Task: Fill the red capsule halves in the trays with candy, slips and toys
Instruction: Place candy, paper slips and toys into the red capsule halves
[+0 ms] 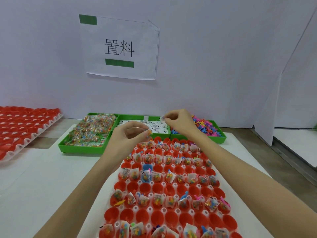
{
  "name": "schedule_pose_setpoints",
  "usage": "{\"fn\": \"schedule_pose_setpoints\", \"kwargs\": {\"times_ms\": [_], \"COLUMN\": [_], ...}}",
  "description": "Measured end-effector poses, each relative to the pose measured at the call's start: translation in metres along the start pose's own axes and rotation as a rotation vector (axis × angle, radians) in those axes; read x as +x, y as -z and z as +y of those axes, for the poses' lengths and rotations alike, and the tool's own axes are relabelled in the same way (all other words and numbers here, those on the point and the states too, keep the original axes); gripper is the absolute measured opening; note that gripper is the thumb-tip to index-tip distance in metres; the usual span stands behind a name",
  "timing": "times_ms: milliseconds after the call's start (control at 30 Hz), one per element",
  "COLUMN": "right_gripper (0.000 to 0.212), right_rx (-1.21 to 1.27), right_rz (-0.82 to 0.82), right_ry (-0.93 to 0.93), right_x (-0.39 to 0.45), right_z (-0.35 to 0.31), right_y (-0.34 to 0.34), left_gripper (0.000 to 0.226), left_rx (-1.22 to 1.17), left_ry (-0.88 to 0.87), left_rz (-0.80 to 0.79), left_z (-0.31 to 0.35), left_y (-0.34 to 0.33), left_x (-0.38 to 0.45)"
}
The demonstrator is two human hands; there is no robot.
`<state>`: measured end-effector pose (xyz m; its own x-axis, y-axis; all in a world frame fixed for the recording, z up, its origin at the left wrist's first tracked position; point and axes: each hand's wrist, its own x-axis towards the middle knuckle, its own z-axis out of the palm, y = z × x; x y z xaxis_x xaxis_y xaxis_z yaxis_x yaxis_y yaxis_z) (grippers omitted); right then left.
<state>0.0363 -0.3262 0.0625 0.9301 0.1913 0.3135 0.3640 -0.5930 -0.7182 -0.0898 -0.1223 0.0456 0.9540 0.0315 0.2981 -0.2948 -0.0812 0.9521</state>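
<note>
The white worktop (34, 177) is spanned lengthwise, away from the viewer, by the tray (135, 207) of upward-opening red capsule halves (142, 188). Above its far end a candy packet (149, 133) is pinched by the left hand (127, 137). A small slip (162, 118) is pinched by the right hand (178, 121).

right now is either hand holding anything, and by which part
Left hand pinches a small candy packet at its fingertips; right hand pinches a small packet by its edge.
</note>
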Motion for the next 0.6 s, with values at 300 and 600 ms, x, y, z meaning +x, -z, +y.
{"fn": "schedule_pose_setpoints", "kwargs": {"times_ms": [300,600], "right_gripper": [0.011,0.004], "right_rx": [0.318,0.140], "right_rz": [0.022,0.159], "right_ry": [0.065,0.161], "right_x": [-0.115,-0.142], "right_z": [-0.035,-0.036], "right_y": [0.038,0.050], "left_gripper": [0.014,0.016], "left_rx": [0.022,-0.006], "left_ry": [-0.087,-0.126], "left_rz": [-0.109,-0.185], "left_z": [0.016,0.025], "left_y": [-0.030,-0.047], "left_x": [-0.014,-0.026]}}
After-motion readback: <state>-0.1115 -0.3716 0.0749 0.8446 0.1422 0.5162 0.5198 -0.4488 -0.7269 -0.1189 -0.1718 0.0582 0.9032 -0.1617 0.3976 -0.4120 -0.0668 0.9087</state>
